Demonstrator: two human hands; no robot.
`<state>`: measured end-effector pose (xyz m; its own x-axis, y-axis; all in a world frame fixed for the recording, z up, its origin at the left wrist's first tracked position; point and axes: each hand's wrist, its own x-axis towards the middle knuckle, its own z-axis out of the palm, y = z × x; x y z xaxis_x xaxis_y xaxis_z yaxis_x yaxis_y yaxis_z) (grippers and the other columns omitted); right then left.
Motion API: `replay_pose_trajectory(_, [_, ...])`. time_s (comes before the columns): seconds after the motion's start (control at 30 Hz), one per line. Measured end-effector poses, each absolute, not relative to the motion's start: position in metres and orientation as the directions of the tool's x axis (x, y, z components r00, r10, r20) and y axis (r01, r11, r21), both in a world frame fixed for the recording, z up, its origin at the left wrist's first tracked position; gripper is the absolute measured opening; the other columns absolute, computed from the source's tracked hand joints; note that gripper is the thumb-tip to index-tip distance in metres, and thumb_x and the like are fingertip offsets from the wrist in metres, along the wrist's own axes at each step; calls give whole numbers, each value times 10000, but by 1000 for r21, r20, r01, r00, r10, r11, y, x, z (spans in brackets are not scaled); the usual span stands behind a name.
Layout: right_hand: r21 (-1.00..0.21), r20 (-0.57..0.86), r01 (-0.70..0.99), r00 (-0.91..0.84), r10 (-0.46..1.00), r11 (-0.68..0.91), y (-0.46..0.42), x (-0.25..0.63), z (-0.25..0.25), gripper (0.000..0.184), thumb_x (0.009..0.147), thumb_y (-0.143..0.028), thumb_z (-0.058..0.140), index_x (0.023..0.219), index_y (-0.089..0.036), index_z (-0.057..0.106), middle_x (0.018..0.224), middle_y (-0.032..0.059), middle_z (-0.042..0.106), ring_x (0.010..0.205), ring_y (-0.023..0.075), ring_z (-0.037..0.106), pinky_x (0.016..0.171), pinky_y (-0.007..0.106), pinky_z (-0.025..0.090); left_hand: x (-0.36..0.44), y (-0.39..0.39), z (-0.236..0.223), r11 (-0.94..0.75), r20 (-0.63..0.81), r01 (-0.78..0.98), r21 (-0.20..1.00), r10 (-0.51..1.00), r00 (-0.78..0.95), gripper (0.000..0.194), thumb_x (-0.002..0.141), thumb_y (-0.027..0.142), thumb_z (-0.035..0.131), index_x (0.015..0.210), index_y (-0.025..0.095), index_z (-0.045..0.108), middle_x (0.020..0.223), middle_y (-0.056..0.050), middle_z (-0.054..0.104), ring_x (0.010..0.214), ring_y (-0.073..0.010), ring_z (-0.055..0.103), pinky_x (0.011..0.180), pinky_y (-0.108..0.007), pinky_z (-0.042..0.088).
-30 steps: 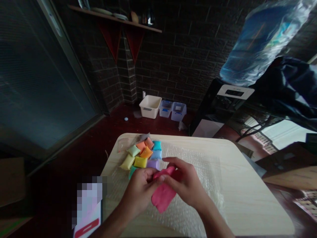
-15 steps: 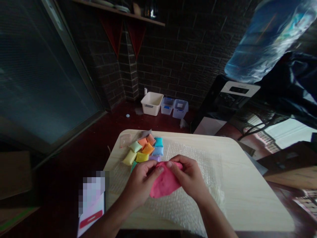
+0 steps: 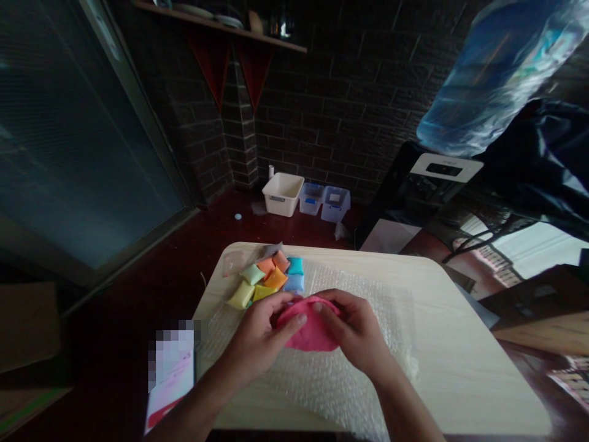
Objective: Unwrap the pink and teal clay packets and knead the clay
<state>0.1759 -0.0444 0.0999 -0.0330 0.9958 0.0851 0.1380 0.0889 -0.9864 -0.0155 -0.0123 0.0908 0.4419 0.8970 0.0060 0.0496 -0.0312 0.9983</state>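
- Pale wood-grain table with rounded corners (image 3: 478, 344); clear bubble wrap sheet (image 3: 334, 390) spread across its middle.
- Cluster of small pillow-shaped packets at the far left of the table: pale yellow (image 3: 242, 296), orange (image 3: 276, 278), teal (image 3: 296, 266), light blue (image 3: 294, 283), others packed against them.
- Nearest packets partly blocked from view by the left hand (image 3: 260, 334) and the work piece.
- Lit screen device, partly pixelated (image 3: 172, 377), at the table's left edge; left forearm overlaps its lower corner.
- Behind the table, on the dark red floor: cream plastic bin (image 3: 281, 204), two translucent plastic bins beside it. Black-and-white water dispenser to the right.
- Soft pink flattened piece (image 3: 315, 334): between both hands, near side of the packets, over the bubble wrap in view. Height above it: can't tell.
- Long axis runs left-right, hand to hand; broad face toward the wearer, rounded edge down.
- Grip: left hand and right hand (image 3: 359, 328) both pinch the pink piece, thumbs on the near face. Fingers behind it mostly hidden.
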Motion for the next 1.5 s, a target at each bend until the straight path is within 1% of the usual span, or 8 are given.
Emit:
replay_pose_trajectory(0.07, [-989,51,136,-11,999,52,-46,175,101,276,977,-411,644,1008,-165,767,861,70,757,708,174,655,585,257,501,-16,-12,92,-54,15,77,996,901,434,257,936,370,659,1069,175,762,928,-80,743,873,-235,665,842,-344,528])
replay_pose_trajectory(0.17, [-971,76,225,-50,996,85,-50,173,103,268,971,-412,650,1036,-169,743,868,64,743,722,175,642,602,264,497,-16,-14,95,-84,34,104,991,909,415,245,924,388,659,928,181,791,793,-66,727,769,-234,640,743,-324,518])
replay_pose_trajectory(0.37, [-913,98,396,-29,995,101,-51,169,100,367,1006,-428,584,813,-160,744,687,40,679,600,149,537,522,258,398,-17,-16,98,-97,22,160,982,910,414,301,910,413,680,742,170,734,664,-25,641,651,-180,556,592,-262,407])
replay_pose_trajectory(0.63, [-966,112,240,70,991,93,-50,158,94,385,993,-488,599,813,-160,692,675,15,623,590,134,504,511,238,377,-8,-21,87,-11,0,33,999,943,332,285,986,450,584,945,183,676,878,-46,685,840,-203,616,759,-287,485])
replay_pose_trajectory(0.77, [-951,69,298,-45,997,79,-52,156,98,354,1007,-502,577,913,-173,667,653,-18,586,552,121,479,490,232,341,-11,-21,90,-90,38,122,988,928,370,282,991,404,572,827,188,646,782,-33,660,772,-206,621,698,-285,463])
replay_pose_trajectory(1.03, [-861,129,477,-134,982,178,-53,152,107,304,1071,-377,485,865,-207,630,672,-12,632,555,127,523,530,256,333,-12,-23,91,-204,123,179,962,916,383,208,1012,328,542,878,200,637,827,-22,668,791,-190,620,722,-278,455])
replay_pose_trajectory(1.3, [-875,145,443,-146,979,196,-51,156,103,310,1060,-367,499,828,-201,621,633,-32,569,543,120,479,518,253,327,-15,-23,91,6,-25,61,998,947,320,279,1027,442,514,1182,233,617,1074,-48,716,951,-210,658,858,-309,496])
replay_pose_trajectory(1.5, [-933,144,324,-61,988,156,-51,161,100,391,1053,-437,501,781,-188,629,655,-13,557,583,132,470,524,246,360,-11,-14,92,-39,26,27,999,924,381,301,971,440,609,968,164,730,922,-74,739,881,-228,657,790,-312,505])
